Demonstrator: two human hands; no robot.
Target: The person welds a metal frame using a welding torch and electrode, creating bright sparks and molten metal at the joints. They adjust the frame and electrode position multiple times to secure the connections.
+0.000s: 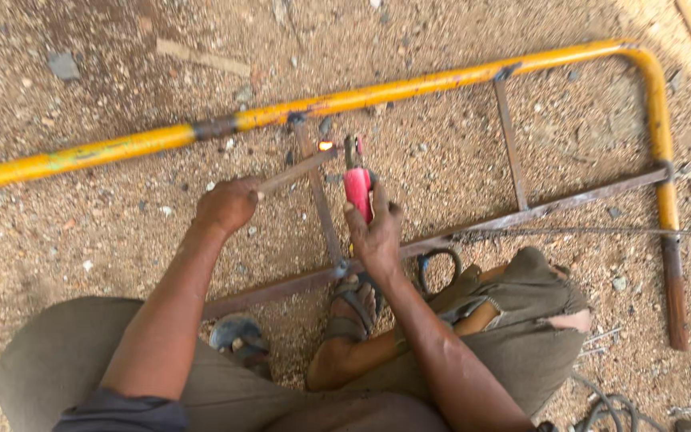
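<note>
— What have we got in our hands?

— Our right hand is wrapped around the red electrode holder, its tip near the glowing spot. Our left hand is closed on a short flat steel bar, held slantwise with its far end at that glow.

— And where is all this?

— On gravel ground, just under the yellow tube frame, beside the rusty upright strip that runs down to the long lower flat bar, close to our sandalled foot.

— How do we judge the bar will handle?

— Stiff, light enough for one hand, rough rather than slippery. It probably heats fast near the glow, so we would grip it at the cool near end, as we do. The holder we take by its insulated red grip only.
</note>
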